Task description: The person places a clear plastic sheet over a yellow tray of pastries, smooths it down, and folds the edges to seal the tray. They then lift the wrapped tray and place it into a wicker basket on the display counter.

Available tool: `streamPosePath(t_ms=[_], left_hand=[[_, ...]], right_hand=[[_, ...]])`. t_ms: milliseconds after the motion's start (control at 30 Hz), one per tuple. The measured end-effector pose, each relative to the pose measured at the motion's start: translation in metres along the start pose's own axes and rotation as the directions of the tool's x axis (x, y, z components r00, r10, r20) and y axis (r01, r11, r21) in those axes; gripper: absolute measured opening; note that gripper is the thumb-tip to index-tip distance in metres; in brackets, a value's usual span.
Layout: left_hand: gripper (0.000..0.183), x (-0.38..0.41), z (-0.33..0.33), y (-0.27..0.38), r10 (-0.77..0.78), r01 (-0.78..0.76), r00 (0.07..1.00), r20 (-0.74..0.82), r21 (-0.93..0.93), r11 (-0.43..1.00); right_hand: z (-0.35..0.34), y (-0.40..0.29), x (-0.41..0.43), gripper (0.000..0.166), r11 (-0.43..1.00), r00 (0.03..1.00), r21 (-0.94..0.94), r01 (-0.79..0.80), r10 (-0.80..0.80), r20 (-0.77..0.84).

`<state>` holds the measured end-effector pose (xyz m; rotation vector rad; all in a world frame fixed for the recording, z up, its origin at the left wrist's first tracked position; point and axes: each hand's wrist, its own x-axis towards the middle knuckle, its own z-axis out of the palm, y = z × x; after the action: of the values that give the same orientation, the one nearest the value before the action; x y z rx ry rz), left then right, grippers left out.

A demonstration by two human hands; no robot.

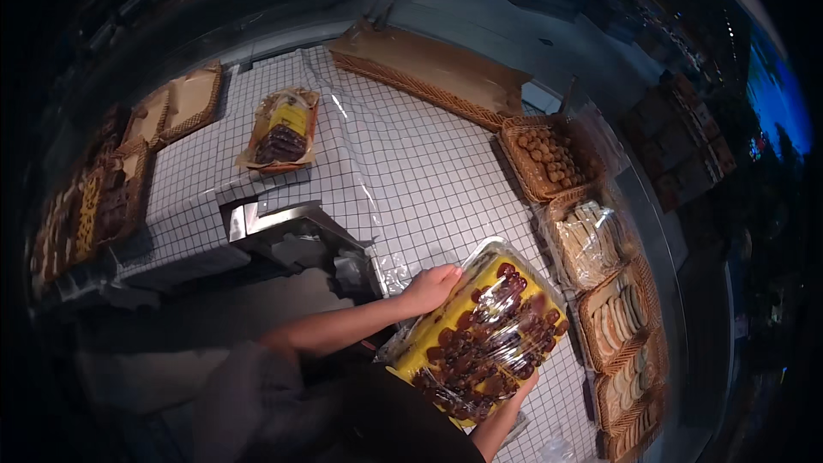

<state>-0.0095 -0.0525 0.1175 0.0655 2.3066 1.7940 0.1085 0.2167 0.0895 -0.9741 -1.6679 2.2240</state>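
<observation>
Between my two hands is a plastic-wrapped tray of yellow cake (472, 328) topped with dark red jujubes. Its clear film shines in the light. My left hand (432, 289) grips the tray's left side, the thumb lying on the rim. On the opposite side my right hand (522, 395) holds the lower right edge, its fingers mostly hidden by the tray. The tray is held tilted, close to my body, above the table's checked cloth (431, 193).
Wicker baskets of baked goods line the right edge, including round brown pieces (550, 157), a film-wrapped pile (586, 241) and flat slices (620, 318). A long wicker tray (431, 71) stands at the back. A lined basket (283, 132) holds yellow and dark pieces. Chocolate-coloured goods (116, 199) sit left.
</observation>
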Motion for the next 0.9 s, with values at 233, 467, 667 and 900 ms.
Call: streamPosePath(t_ms=[233, 467, 667, 900], left_hand=[[0.035, -0.128, -0.071, -0.044, -0.013, -0.069, 0.876, -0.482, -0.151, 0.986], [0.031, -0.253, -0.159, -0.093, -0.141, 0.036, 0.554, -0.821, -0.145, 0.989], [0.033, -0.326, -0.235, -0.128, -0.237, 0.013, 0.357, -0.904, -0.249, 0.969], [0.037, -0.397, -0.362, -0.165, -0.334, 0.145, 0.295, -0.895, -0.304, 0.942]], right_hand=[[0.067, 0.024, -0.045, 0.032, 0.984, 0.917, -0.125, -0.125, 0.162, 0.365], [0.193, 0.056, -0.100, 0.027, 0.892, 0.772, -0.439, 0.110, 0.202, 0.603], [0.290, 0.127, -0.149, 0.031, 0.805, 0.601, -0.495, 0.327, 0.227, 0.767], [0.397, 0.191, -0.268, 0.080, 0.673, 0.628, -0.709, 0.211, 0.462, 0.626]])
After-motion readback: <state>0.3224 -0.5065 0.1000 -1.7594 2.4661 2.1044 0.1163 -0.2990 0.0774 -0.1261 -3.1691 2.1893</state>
